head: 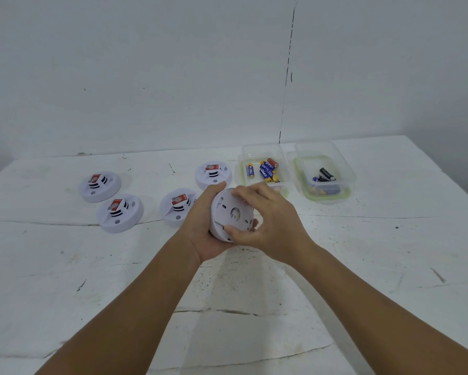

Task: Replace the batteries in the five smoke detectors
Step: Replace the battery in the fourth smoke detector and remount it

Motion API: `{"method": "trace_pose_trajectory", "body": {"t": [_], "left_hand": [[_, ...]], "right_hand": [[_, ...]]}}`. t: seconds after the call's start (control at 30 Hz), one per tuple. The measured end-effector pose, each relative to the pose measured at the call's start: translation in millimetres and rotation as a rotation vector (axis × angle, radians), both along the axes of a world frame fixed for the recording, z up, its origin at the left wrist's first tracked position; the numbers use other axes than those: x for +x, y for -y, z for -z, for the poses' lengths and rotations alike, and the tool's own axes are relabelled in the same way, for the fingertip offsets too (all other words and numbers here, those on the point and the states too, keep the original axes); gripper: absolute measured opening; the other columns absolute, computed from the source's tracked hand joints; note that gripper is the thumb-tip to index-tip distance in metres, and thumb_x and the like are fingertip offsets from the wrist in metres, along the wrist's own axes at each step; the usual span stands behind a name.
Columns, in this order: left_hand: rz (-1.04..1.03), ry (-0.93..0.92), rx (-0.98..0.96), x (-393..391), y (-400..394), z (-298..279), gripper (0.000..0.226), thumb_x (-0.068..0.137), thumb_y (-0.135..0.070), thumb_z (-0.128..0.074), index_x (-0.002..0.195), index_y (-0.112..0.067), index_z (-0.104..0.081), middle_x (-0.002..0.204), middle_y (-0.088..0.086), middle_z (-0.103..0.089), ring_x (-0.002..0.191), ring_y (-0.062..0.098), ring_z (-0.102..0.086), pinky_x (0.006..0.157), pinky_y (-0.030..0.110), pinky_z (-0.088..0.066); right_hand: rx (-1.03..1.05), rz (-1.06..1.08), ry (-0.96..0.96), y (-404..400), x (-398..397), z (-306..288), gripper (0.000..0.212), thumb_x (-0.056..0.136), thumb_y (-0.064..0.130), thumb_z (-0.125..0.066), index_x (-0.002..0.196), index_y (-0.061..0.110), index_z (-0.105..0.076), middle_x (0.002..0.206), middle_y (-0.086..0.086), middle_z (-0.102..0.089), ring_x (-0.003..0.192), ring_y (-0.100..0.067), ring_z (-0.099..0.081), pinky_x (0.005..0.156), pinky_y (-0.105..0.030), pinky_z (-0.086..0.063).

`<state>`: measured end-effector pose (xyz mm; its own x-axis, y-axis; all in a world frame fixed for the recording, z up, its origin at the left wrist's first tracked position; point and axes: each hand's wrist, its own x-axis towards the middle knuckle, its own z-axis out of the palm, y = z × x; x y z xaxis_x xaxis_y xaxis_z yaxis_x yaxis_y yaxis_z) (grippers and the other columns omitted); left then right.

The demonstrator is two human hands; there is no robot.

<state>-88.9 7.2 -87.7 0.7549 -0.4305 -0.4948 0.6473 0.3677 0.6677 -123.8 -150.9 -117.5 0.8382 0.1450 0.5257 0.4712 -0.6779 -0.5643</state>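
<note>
Both hands are gripping one smoke detector [231, 215]: left hand [203, 228] cradling, right hand [265, 220] pinching its back plate. Twisting evenly should free it without cracking tabs.

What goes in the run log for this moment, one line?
left hand: cradles smoke detector, back up | right hand: pinches its rim | four detectors on table | two battery tubs
</note>
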Motion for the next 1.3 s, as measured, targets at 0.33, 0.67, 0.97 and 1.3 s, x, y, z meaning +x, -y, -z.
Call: {"method": "trace_pose_trajectory", "body": {"t": [0.33,0.67,0.97,1.3], "left_hand": [[0.014,-0.029,-0.001,1.2,-1.2,-4.7,0.039,0.097,-0.049,-0.059,0.113,-0.017,-0.074,0.119,0.013,-0.066,0.114,0.033,-0.059,0.083,0.043,-0.059],[0.052,-0.046,-0.086,3.0,-3.4,0.6,0.042,0.101,-0.048,-0.054,0.11,-0.013,-0.074,0.117,0.013,-0.07,0.112,0.032,-0.062,0.081,0.043,-0.061],[-0.14,0.049,-0.124,11.9,-21.3,16.1,0.04,0.096,-0.046,-0.061,0.113,-0.014,-0.078,0.108,0.017,-0.073,0.091,0.037,-0.071,0.097,0.053,-0.052],[-0.158,0.041,-0.184,16.9,-24.2,22.5,0.059,0.095,-0.051,-0.06,0.144,-0.018,-0.061,0.128,0.017,-0.068,0.14,0.046,-0.048,0.114,0.055,-0.042]], "right_hand": [[0.078,-0.009,-0.024,-1.6,1.1,2.2,0.065,0.074,0.047,-0.085,0.131,0.022,-0.065,0.113,0.014,-0.057,0.102,-0.004,-0.057,0.079,-0.022,-0.05],[0.038,-0.049,0.007,-1.3,0.7,-0.5,0.064,0.073,0.047,-0.081,0.127,0.019,-0.061,0.114,0.006,-0.057,0.103,-0.01,-0.057,0.085,-0.03,-0.051],[0.306,0.157,-0.172,13.7,-3.1,7.4,0.063,0.069,0.049,-0.079,0.123,0.026,-0.055,0.115,0.012,-0.054,0.104,-0.007,-0.055,0.085,-0.013,-0.043],[-0.257,0.213,-0.483,22.0,-3.1,28.9,0.062,0.084,0.053,-0.072,0.137,0.025,-0.056,0.127,0.005,-0.051,0.117,-0.018,-0.046,0.1,-0.036,-0.045]]}}
